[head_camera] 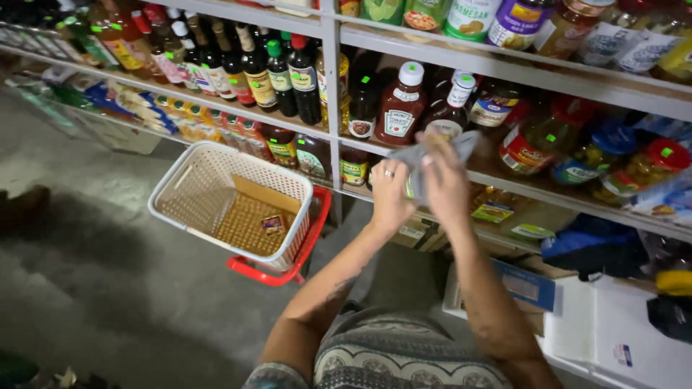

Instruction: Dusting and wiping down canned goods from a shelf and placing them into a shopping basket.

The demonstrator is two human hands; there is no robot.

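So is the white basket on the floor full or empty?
Nearly empty: the white basket holds just one small packet on its bare bottom.

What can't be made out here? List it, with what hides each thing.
Head view only:
- Item in the left hand: covered by the grey cloth and the right hand; its kind cannot be told.
- Small packet in the white basket: too small to identify.
- Bottles at far left: blurred.
- Jars on the top shelf: cut off by the upper edge.
- Red basket: mostly hidden under the white one.
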